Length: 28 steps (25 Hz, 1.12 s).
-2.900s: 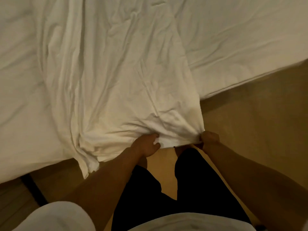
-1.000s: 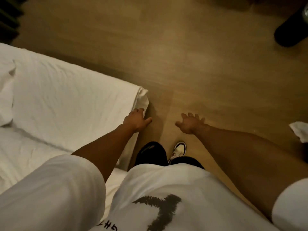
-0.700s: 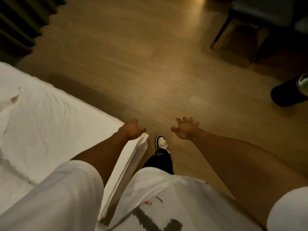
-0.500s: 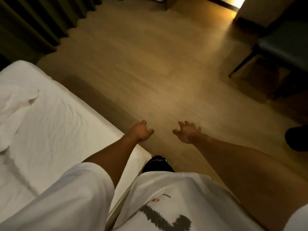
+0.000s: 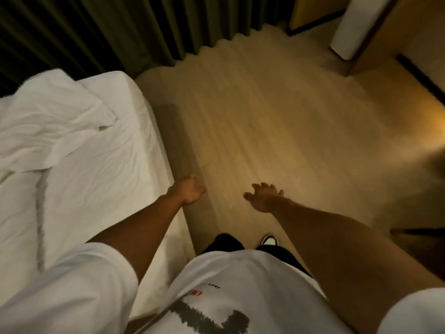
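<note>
With left hand (image 5: pixel 189 192) and right hand (image 5: pixel 263 196) loose and empty beside the bed (image 5: pixel 108 165), we should step to its far corner and grip the bunched sheet (image 5: pixel 48 121) there by its edge.

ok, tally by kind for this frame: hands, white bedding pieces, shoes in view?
Bare hands: 2 (left hand, right hand, both empty)
White bedding pieces: 2 (crumpled white cloth on the flat white bed sheet)
Shoes: 1 (black-and-white shoe)
Total: 5
</note>
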Each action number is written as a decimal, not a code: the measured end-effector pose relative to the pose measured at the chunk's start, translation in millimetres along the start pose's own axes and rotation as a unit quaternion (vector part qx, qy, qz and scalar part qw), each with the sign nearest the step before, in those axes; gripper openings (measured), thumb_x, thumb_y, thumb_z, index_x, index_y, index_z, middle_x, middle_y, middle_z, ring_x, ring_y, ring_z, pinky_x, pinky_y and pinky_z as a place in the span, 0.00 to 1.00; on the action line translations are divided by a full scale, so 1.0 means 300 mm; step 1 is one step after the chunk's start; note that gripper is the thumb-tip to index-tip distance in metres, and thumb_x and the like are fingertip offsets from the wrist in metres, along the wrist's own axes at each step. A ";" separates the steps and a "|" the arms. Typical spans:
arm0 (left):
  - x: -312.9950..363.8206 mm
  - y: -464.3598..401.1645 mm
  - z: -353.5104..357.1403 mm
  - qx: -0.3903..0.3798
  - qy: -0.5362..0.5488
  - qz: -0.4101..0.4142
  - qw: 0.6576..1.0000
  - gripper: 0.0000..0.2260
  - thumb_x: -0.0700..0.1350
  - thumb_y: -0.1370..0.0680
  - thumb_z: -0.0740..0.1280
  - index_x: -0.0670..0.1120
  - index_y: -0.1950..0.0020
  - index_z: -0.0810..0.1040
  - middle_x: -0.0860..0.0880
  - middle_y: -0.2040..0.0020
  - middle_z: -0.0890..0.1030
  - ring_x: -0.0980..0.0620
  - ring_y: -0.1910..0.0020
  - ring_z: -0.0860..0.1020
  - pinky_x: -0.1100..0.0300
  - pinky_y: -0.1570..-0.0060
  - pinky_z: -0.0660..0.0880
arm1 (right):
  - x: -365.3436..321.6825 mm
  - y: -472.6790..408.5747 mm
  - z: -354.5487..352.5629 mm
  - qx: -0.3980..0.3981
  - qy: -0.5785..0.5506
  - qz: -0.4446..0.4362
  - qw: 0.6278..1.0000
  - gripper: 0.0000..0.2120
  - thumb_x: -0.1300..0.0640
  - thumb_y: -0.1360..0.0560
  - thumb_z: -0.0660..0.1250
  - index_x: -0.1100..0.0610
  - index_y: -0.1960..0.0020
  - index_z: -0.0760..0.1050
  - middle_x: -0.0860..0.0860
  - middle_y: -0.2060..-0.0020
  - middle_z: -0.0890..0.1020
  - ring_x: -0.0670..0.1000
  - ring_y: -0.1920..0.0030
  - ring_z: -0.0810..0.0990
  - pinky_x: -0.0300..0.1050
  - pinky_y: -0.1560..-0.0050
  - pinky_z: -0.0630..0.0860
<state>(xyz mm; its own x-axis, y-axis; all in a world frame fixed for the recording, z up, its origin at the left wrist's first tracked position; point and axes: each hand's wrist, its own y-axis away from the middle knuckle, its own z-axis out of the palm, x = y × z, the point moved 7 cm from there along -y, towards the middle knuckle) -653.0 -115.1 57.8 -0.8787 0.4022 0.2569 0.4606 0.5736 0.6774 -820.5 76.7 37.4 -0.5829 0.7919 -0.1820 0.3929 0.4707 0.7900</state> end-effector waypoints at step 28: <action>-0.462 -1.548 -1.599 0.102 0.286 -0.282 0.910 0.33 0.62 0.23 0.62 0.45 0.24 0.63 0.41 0.28 0.70 0.39 0.31 0.71 0.44 0.33 0.71 | -1.936 -1.555 -1.571 -0.045 0.266 -0.331 0.905 0.32 0.40 0.18 0.54 0.54 0.19 0.53 0.58 0.20 0.56 0.60 0.20 0.53 0.60 0.22 0.53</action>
<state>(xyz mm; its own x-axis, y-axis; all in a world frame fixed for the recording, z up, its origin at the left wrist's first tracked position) -805.1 -779.5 38.2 -0.8771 -0.4014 0.2638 -0.1226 0.7182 0.6850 -1000.5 -786.0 50.5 -0.9382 0.0390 -0.3440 -0.2119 0.7210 0.6598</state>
